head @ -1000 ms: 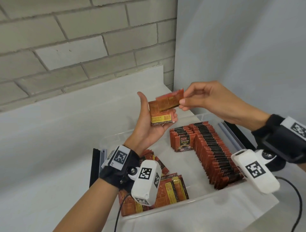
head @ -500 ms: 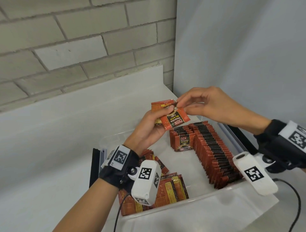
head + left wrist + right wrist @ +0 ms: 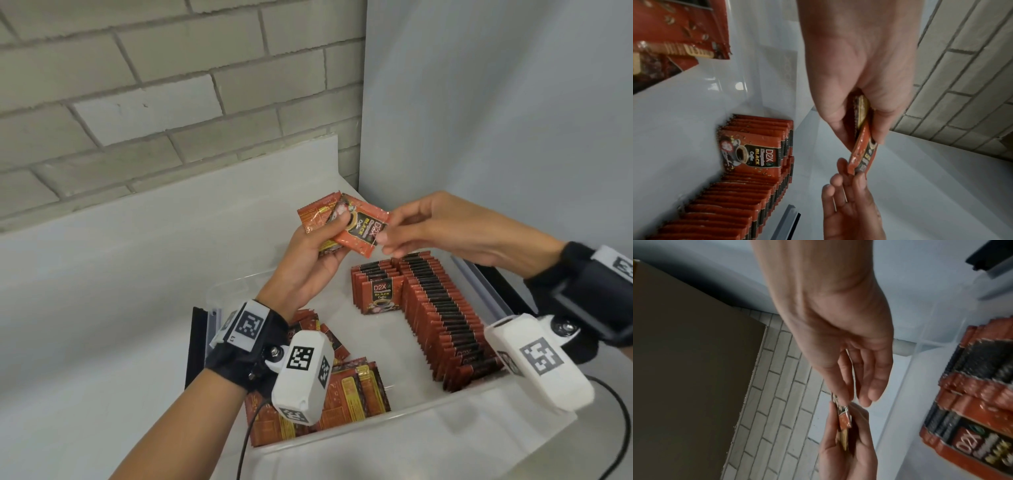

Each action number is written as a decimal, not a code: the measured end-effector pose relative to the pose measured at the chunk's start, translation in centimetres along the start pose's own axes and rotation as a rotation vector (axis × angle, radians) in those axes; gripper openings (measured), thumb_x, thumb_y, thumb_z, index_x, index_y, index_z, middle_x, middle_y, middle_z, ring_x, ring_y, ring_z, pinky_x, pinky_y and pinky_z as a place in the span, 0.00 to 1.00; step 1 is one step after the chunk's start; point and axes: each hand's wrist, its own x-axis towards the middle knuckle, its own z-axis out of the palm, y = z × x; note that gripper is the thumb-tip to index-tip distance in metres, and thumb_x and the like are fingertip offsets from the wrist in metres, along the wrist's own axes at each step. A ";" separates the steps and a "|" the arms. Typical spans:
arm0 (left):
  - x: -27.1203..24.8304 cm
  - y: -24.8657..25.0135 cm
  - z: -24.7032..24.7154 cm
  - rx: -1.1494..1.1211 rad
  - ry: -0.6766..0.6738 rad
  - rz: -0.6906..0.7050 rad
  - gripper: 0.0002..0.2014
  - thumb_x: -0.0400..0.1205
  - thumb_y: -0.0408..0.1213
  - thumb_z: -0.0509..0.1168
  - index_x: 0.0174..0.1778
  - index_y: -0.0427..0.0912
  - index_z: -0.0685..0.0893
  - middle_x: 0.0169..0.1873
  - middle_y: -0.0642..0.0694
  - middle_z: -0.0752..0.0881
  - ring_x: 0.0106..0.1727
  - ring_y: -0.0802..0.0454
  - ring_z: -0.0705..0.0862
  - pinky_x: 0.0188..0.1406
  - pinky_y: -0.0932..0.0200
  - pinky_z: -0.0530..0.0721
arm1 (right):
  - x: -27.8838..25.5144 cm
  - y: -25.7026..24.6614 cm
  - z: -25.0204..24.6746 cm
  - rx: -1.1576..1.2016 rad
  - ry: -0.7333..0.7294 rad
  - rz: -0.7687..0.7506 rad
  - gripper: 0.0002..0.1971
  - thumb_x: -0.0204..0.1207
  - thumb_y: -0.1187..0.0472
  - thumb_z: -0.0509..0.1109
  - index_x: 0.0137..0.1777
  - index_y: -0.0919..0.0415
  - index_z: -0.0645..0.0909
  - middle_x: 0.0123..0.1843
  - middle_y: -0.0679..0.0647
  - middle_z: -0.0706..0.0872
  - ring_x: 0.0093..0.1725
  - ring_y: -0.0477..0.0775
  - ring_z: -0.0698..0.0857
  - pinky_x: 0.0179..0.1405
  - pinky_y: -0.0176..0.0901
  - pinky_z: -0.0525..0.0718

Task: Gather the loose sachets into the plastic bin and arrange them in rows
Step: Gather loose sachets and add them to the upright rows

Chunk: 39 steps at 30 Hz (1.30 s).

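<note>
While left hand clamps sachets, right hand pinches their corner, lower sachets hidden.

White counter w/ plastic bin

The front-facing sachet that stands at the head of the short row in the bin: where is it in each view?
Head: front-facing sachet right of centre, below the hands.
Left wrist: lower left, turned sideways.
Right wrist: bottom right corner, blurred.
Shared landmark: the long row directly beside it, also seen at and.
</note>
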 end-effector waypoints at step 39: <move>-0.5 -0.2 0.3 0.160 -0.069 -0.081 0.15 0.76 0.17 0.63 0.53 0.37 0.83 0.52 0.39 0.88 0.54 0.46 0.87 0.57 0.54 0.86 | 1.0 -1.6 -1.7 -0.155 -0.178 0.017 0.11 0.76 0.50 0.68 0.49 0.56 0.85 0.48 0.53 0.89 0.46 0.45 0.83 0.50 0.41 0.80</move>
